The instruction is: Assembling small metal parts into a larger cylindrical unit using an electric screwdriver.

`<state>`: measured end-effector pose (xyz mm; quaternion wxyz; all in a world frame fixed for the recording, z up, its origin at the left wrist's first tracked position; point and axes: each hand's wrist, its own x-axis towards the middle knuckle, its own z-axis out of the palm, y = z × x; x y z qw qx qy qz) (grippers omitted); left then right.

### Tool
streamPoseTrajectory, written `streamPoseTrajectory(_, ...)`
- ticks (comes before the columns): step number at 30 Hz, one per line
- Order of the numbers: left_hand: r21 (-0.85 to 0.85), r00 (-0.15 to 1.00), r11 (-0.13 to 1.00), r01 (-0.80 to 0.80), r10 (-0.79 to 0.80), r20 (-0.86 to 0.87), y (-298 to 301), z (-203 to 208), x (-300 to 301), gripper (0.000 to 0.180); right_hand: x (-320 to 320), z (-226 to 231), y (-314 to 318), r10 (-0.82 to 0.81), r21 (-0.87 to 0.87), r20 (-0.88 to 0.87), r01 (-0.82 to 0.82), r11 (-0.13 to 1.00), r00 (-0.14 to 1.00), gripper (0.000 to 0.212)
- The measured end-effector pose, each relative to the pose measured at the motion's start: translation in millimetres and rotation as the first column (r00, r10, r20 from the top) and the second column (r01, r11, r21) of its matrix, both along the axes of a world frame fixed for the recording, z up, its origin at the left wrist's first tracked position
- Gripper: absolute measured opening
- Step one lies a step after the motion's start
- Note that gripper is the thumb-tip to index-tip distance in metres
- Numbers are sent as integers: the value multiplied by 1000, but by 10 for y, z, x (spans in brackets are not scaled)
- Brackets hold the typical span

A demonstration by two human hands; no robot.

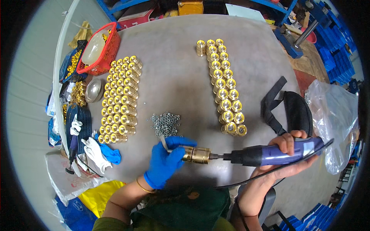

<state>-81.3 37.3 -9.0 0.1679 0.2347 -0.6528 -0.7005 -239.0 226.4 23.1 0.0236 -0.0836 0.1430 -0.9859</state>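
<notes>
Left hand, blue glove: fingers closed around a brass fitting, which lies horizontal, its right end meeting the driver bit. A thin pale metal strip sticks up from the same grip. Right hand, bare: wrapped around a purple-and-black power driver, nose pointing to 9 o'clock.

Bearings from the fitting, far side of table as 12. Loose small nuts, heaped on the grey table, near the left hand, between 10 and 11. Block of upright brass fittings, close-packed columns, 10 o'clock. Longer double column of similar pieces, between 12 and 1. Black pouch with strap, 2 o'clock. White glove, 9 o'clock. Outermost: red basket, between 10 and 11.
</notes>
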Motion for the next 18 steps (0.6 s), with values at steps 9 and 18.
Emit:
streamPoseTrajectory(9,-689,998,722,61,-40,45,-1128,26,-1789,93,-123,110,334,-12,-24,-117,9,1000,993,49)
streamPoseTrajectory(18,-780,979,602,170,-15,202,-1294,-282,-2539,89,-186,-27,347,-65,93,-28,67,993,998,52)
